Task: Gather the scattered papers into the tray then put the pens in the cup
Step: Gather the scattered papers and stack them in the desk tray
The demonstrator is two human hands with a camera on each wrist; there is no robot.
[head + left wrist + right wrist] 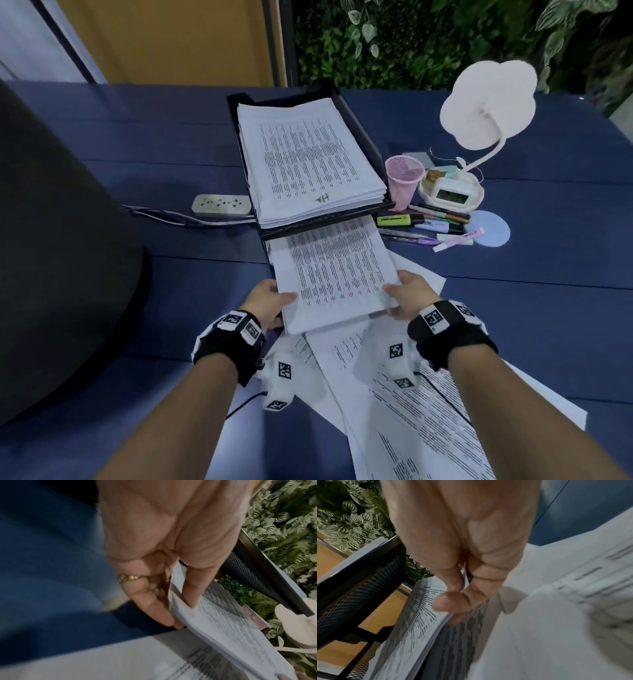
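Note:
Both hands hold a stack of printed papers (pixel 335 274) whose far end reaches under the upper shelf of the black two-tier mesh tray (pixel 363 130). My left hand (pixel 270 301) pinches the stack's (pixel 223 622) left near corner, thumb on top. My right hand (pixel 407 294) pinches the stack (pixel 412 622) at its right near corner the same way. The upper shelf carries a thick pile of sheets (pixel 308 161). More loose sheets (pixel 411 404) lie on the blue table under my forearms. Pens and highlighters (pixel 431 224) lie right of the tray, by the empty pink mesh cup (pixel 404 181).
A white desk lamp (pixel 486 106) with a clock base (pixel 452 192) stands behind the pens. A round blue coaster (pixel 489 229) lies beside them. A power strip (pixel 221 205) and its cables sit left of the tray. A dark rounded object (pixel 51 257) fills the left side.

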